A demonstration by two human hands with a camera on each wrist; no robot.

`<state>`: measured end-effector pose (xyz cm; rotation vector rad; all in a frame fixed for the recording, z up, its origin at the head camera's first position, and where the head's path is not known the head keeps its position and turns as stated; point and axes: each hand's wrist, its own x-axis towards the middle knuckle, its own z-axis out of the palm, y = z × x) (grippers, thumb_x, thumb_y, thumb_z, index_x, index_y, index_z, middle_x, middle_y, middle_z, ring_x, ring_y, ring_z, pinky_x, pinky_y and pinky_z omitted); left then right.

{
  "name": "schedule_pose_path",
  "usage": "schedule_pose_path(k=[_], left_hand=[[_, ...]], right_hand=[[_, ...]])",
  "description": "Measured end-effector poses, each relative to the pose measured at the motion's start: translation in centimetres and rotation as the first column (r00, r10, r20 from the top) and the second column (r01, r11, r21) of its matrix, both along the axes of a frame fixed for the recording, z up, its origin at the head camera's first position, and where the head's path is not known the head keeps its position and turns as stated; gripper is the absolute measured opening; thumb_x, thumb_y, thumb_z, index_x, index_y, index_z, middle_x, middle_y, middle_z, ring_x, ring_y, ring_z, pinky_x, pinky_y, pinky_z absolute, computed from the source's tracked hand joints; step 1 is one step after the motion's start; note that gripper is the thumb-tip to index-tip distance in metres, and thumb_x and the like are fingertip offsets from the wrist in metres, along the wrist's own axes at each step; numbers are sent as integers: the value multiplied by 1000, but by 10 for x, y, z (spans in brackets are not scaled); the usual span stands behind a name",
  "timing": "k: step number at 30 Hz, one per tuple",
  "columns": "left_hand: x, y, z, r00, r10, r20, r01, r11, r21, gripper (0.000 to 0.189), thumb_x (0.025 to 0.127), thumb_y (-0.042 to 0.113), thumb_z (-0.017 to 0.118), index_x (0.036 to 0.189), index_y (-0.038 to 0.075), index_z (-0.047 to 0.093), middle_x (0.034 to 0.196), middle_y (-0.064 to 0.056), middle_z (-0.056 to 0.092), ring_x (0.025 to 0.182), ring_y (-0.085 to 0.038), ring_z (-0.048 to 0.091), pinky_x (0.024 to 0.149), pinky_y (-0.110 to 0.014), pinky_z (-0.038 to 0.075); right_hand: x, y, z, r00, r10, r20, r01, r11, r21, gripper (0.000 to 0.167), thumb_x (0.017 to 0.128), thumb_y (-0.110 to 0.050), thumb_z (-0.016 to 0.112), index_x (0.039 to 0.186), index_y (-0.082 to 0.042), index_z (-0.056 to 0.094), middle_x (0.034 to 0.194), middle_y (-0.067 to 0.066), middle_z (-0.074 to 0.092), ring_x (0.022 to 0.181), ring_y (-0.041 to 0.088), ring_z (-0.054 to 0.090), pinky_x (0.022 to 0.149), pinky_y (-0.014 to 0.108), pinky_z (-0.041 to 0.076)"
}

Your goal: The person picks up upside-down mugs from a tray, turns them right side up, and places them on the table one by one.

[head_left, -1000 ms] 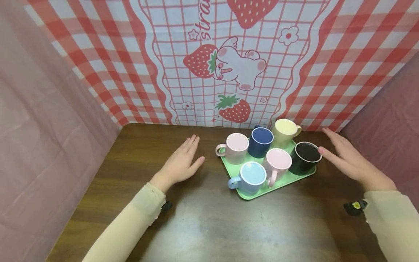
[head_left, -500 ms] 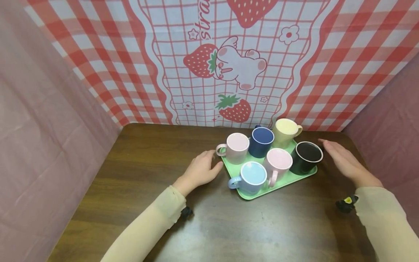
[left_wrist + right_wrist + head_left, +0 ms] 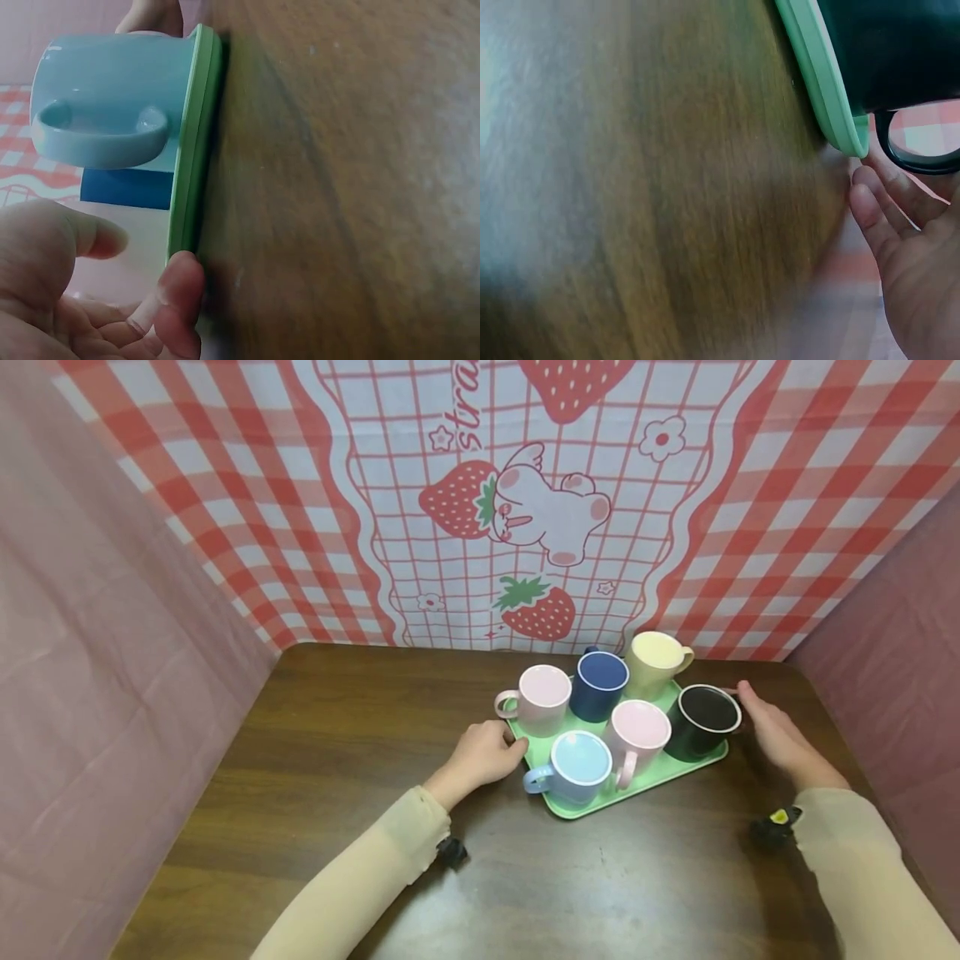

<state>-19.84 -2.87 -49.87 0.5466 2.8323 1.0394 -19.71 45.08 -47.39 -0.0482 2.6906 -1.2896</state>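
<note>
The mint-green tray lies toward the right of the brown wooden bench, bearing six mugs: a pink mug on the left, a navy mug, a pale-yellow mug, a black mug on the right, a second pink mug and a light-blue mug in front. The left hand touches the tray's left rim with bent fingers; its thumb stands apart from them, the grip unclosed. The right hand has a loose, unclosed grip beside the black mug, fingertips at the tray's rim; contact there is unclear.
</note>
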Motion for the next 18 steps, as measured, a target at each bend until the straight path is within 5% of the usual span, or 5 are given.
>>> schedule_pose_path(k=[3,6,9,13,18], left_hand=[[-4,3,-8,999,-1,55,0,1000,17,44,100,31,61,58,21,55,48,9,51,49,-13,53,50,-32,40],[-7,6,-12,995,4,100,-7,1000,28,41,100,31,62,61,20,63,49,8,60,49,-13,62,53,-33,48],[-11,10,-21,994,15,108,-16,1000,1,45,102,36,62,59,21,66,49,8,62,51,-12,65,58,-32,52],[-14,12,-27,993,44,108,-43,999,-9,50,101,38,62,53,23,65,45,12,59,49,-10,63,58,-29,51],[0,15,2,981,83,175,-95,993,65,35,100,20,64,65,16,69,47,8,62,46,-10,65,54,-28,54]], right_hand=[[1,0,-3,1000,11,1,-11,989,-145,74,118,-55,11,152,-12,61,133,-18,69,118,-17,53,105,12,39],[2,-5,-4,999,17,49,-2,954,-299,65,116,-61,14,147,-26,60,124,-35,62,121,-18,51,102,5,37],[0,-14,-3,992,-7,128,55,925,-377,86,113,-69,14,167,-7,38,165,0,49,159,10,31,129,21,19],[-5,-27,0,978,-37,205,123,897,-425,105,109,-75,11,168,11,-5,175,34,-8,162,47,-8,132,51,-7],[-8,-30,5,968,-65,244,165,896,-412,109,108,-77,13,166,12,-10,174,38,-8,160,53,-6,131,58,-5]])
